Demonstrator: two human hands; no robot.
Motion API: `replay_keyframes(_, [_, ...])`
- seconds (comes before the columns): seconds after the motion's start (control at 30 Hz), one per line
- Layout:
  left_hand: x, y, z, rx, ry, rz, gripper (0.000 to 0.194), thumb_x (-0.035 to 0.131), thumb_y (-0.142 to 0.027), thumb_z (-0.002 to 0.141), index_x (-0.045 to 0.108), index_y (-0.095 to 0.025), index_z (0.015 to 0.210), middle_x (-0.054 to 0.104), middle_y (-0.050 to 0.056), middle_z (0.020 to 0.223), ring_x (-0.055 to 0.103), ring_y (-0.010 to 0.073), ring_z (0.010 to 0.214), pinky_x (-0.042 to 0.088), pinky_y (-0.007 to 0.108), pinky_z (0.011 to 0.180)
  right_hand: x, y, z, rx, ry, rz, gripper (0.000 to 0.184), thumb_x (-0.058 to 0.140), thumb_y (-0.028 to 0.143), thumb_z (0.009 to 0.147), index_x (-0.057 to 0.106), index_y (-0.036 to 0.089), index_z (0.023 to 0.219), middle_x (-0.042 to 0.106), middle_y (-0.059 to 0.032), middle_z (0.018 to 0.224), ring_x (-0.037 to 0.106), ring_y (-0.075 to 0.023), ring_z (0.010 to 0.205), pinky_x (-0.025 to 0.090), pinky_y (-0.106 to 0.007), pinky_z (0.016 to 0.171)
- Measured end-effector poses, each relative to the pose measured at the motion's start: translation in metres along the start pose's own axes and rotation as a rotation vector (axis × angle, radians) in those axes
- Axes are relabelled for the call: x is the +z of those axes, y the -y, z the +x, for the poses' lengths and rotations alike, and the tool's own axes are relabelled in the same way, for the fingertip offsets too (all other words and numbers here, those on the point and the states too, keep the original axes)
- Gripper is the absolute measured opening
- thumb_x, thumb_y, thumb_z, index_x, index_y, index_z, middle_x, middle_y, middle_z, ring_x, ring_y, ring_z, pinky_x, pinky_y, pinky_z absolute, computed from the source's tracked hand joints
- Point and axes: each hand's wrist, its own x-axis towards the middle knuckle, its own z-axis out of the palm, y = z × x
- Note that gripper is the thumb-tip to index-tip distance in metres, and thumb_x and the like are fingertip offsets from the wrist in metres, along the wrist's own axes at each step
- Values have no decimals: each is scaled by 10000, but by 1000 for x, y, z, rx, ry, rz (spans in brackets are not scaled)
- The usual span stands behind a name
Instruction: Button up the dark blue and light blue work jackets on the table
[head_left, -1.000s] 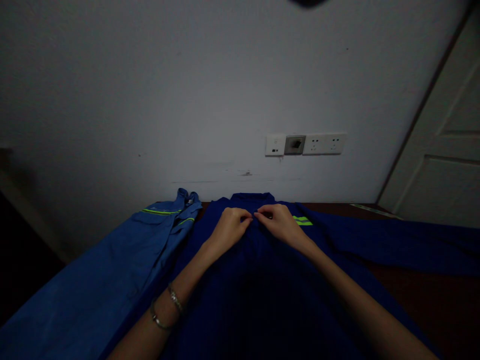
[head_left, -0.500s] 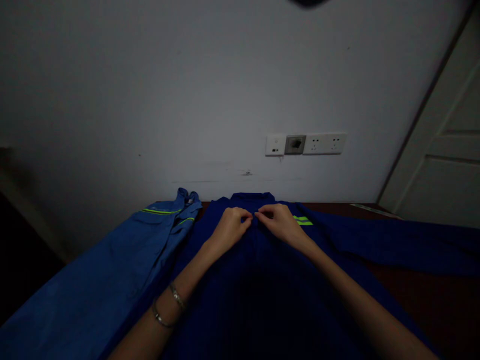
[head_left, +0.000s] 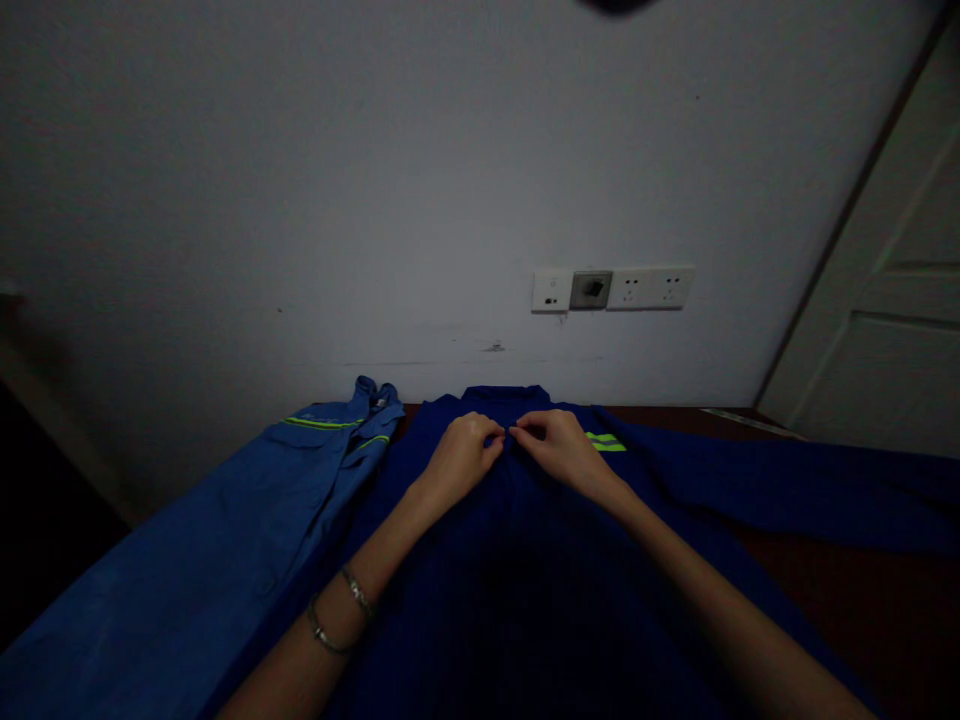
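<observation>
Hardly anything shifts since the earlier frame: our left hand (head_left: 466, 450) and right hand (head_left: 556, 445) hover near each other below the collar (head_left: 506, 394) of the dark jacket (head_left: 510, 500), fingertips pinched; whether they grip cloth, we cannot tell. Level, light pinches suit it.

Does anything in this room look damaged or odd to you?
The wall has a dark scuff and thin scratches below the sockets, so its paint looks marred. One unit in that row, the grey switch plate, looks odd: it is darker than its white neighbours, with a black patch.
</observation>
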Motion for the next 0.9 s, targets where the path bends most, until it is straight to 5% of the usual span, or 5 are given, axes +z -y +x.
replay_keyframes(0.27, [6,8,6,-227,-76,-570,91,574,-180,693,647,-129,713,642,30,722,571,126,686,440,231,654,-13,-6,4,24,35,185,197,530,290,767,673,156,781,668,-47,728,595,-155,669,436,-258,611])
replay_keyframes(0.43, [8,18,5,-542,77,-1140,212,664,-234,619,638,-112,791,611,8,663,526,68,534,399,183,532,-31,-3,2,-38,38,283,308,619,249,701,625,187,1003,646,-62,959,593,-151,802,463,-292,736])
replay_keyframes(0.53, [8,13,2,-568,198,-1308,277,710,-222,571,642,-102,811,619,24,672,545,73,550,415,197,572,-36,2,-1,-85,130,314,342,615,206,698,610,216,1041,611,-52,1057,577,-146,870,458,-296,777])
replay_keyframes(0.7, [7,5,1,-521,268,-1342,272,714,-221,569,661,-94,804,625,33,656,549,81,551,404,200,576,-36,5,-3,-69,247,336,326,588,188,712,615,203,1037,639,-42,966,577,-149,838,457,-298,750])
replay_keyframes(0.9, [-3,1,7,-509,5,-1135,231,667,-280,632,667,-105,784,636,52,738,557,108,646,413,212,597,-33,-2,3,30,126,394,302,613,200,680,622,155,979,643,-57,885,579,-149,797,453,-292,723])
